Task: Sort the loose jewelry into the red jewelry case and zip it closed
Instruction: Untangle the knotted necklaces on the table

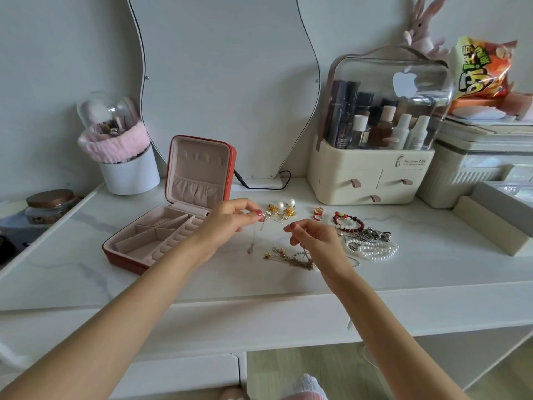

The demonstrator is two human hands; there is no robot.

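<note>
A thin silver necklace (261, 226) is held above the worktop (202, 284), pinched between the left hand (230, 219) and right hand (313, 236). The red jewelry case (173, 215) lies open just left; bracelets (363, 238) are heaped at right.

A smooth, faintly veined white marble-look tabletop (259, 281) is seen with a soft sheen. The open red jewelry case (173, 209) is lined in matt pink velvety cloth. Glossy white pearl bead strands (375, 251) and shiny gold-toned pearl earrings (281, 209) are laid out. A thin silvery metal chain (253, 235) is pinched. Clear glossy plastic covers the cream cosmetic organiser (372, 168).
</note>
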